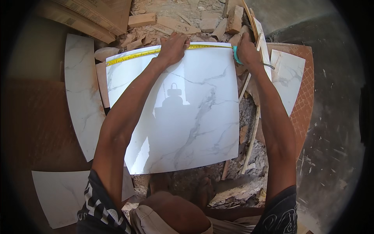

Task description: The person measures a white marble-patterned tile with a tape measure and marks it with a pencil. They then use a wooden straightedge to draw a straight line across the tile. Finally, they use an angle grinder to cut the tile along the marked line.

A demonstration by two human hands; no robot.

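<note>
A large glossy white tile with grey marble veins lies in front of me. Along its far edge stretches the yellow blade of a tape measure, running from the far left corner to the right corner. My left hand is closed over the blade near the middle of that edge, with its fingertips partly hidden. My right hand grips the teal tape measure case just past the right corner; most of the case is hidden by the hand. A dark strap or cord sticks out beside the right wrist.
Cut marbled tile pieces lie at left, lower left and right. A brown tile back sits under the right piece. Cardboard boxes stand far left. Broken bricks, rubble and thin wooden strips surround the tile.
</note>
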